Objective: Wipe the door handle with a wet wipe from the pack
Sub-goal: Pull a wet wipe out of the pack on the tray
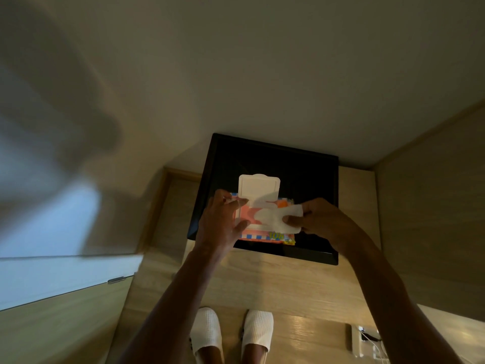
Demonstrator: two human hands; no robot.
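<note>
A pink, patterned wet wipe pack (pixel 262 233) lies on a black square table (pixel 301 174), its white flip lid (pixel 259 187) standing open. My left hand (pixel 223 222) presses on the pack's left side, fingers spread over it. My right hand (pixel 320 219) pinches a white wet wipe (pixel 278 218) that stretches from the pack's opening toward the right. The door handle (pixel 116 280) is a small metal piece on the door edge at the left, far from both hands.
The black table stands against a beige wall. A pale door (pixel 52 274) fills the left side, blurred above. My feet in white slippers (pixel 231 329) stand on the wooden floor. A wall socket with a white cable (pixel 367 340) sits at the lower right.
</note>
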